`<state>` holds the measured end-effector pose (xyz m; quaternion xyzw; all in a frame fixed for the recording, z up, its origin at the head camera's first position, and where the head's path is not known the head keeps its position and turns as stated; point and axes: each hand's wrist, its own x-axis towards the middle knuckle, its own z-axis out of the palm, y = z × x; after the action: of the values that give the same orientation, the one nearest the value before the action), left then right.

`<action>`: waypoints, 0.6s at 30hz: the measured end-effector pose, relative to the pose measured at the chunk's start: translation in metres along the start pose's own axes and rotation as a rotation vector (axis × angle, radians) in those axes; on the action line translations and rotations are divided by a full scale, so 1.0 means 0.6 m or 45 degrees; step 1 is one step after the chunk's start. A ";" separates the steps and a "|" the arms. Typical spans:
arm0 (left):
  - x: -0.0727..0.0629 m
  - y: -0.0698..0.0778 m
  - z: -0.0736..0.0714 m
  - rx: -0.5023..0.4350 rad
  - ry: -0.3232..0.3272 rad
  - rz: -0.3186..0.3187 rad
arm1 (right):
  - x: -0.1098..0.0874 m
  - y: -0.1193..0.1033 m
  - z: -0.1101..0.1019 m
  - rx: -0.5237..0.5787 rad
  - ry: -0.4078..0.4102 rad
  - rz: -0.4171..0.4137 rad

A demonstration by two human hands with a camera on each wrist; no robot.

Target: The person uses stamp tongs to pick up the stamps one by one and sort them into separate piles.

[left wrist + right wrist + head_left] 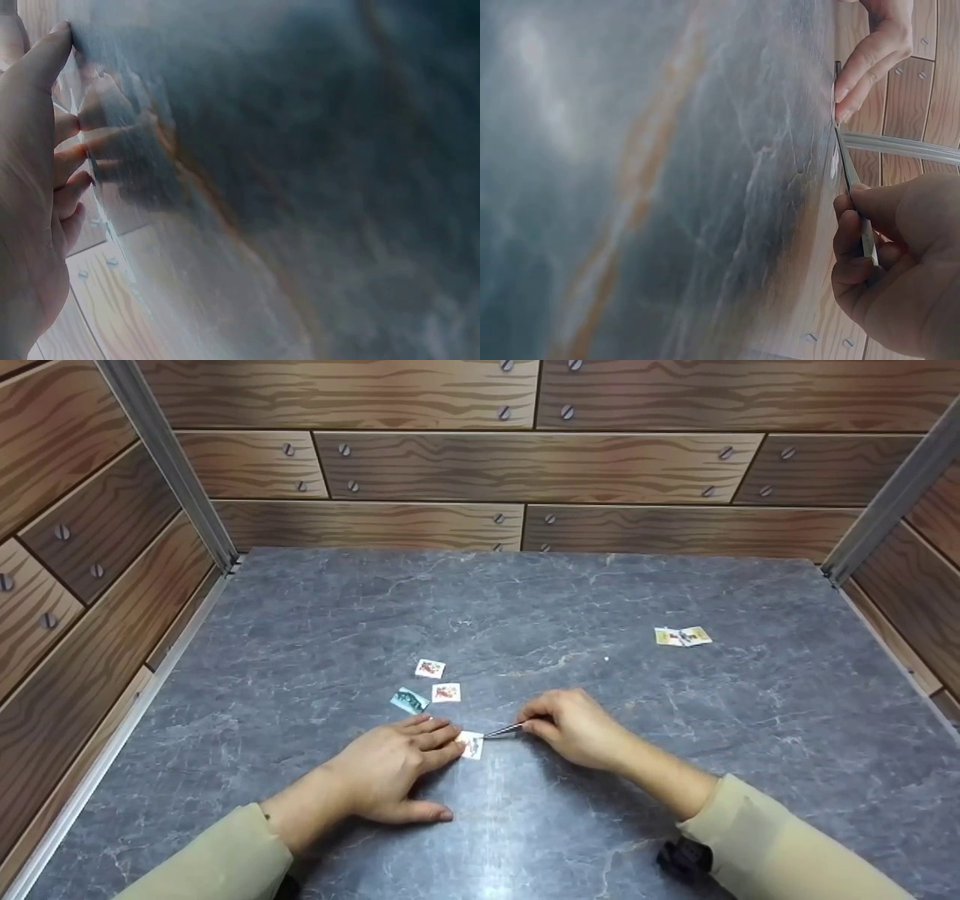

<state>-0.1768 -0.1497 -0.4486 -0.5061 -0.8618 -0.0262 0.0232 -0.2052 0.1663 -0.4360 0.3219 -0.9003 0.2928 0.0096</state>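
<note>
Tweezers (502,730) pinched in right hand (581,731); left hand (396,769) outspread, touching small printed card (473,746).

A small white card (472,745), printed with a coloured picture, lies flat on the desk (525,592). A slim, straight silver tool (505,730) slants down to the card's right edge; whether the tip touches is hard to tell.

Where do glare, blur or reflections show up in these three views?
Head view: white glare on the grey marbled tabletop near the bottom centre; left wrist view: tabletop veining soft, the bare left hand mirrored in the surface; right wrist view: tabletop hazy, a pale streak at upper left, the slim silver metal tool sharper.
</note>
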 end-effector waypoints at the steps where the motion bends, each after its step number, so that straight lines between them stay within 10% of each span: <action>1: 0.000 0.000 0.000 0.003 0.007 -0.003 | 0.000 0.000 0.000 0.006 0.002 0.006; 18: -0.003 -0.004 0.005 0.054 0.083 -0.085 | -0.008 0.022 -0.026 0.011 0.055 0.095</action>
<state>-0.1781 -0.1524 -0.4515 -0.4752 -0.8774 -0.0252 0.0609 -0.2121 0.1857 -0.4307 0.2815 -0.9101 0.3037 0.0168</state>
